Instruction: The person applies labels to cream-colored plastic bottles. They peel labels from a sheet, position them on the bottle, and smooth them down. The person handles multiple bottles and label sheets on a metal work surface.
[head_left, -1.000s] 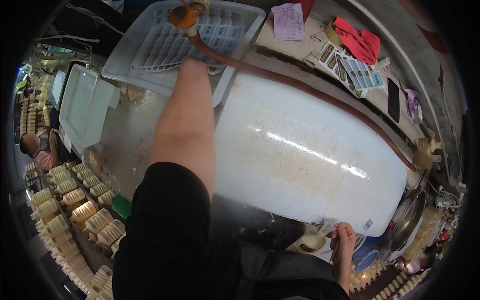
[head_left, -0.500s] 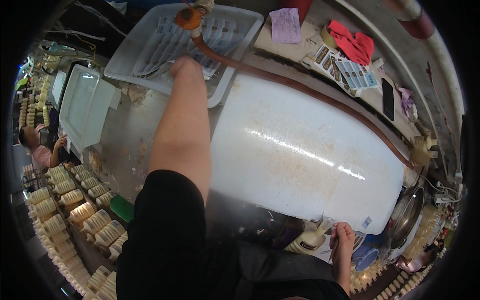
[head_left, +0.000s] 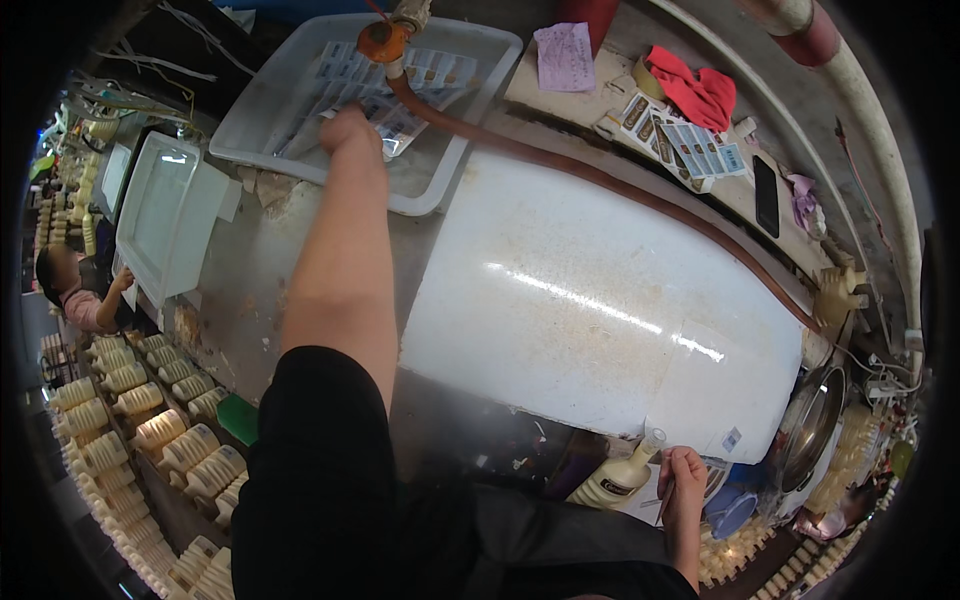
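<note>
My left arm stretches far into a pale plastic tray (head_left: pixel 455 170). Inside it, my left hand (head_left: pixel 347 128) is down among wet-looking sheets of small labels (head_left: pixel 430 72); its fingers are mostly hidden. One label sheet (head_left: pixel 402 128) lies right beside that hand. At the lower right, the fingers of my right hand (head_left: pixel 684 482) are curled and pressed together, close to the clear neck of a cream ribbed bottle (head_left: pixel 612 482) with a dark label. Whether the fingers grip the neck or a small thing is unclear. The bottle leans in view beside the white board's near edge.
A white board (head_left: pixel 590 290) covers the bench. A brown hose (head_left: pixel 600 172) runs from an orange valve (head_left: pixel 382 43) along its back. Label cards (head_left: pixel 690 145), a red cloth (head_left: pixel 692 88) and a phone (head_left: pixel 766 195) lie on the ledge. Racked ribbed bottles (head_left: pixel 190 445) and a co-worker (head_left: pixel 90 295) are leftward.
My left hand has shifted slightly left in the tray, and more of the label sheet beside it shows. The right hand and bottle stay nearly as they were.
</note>
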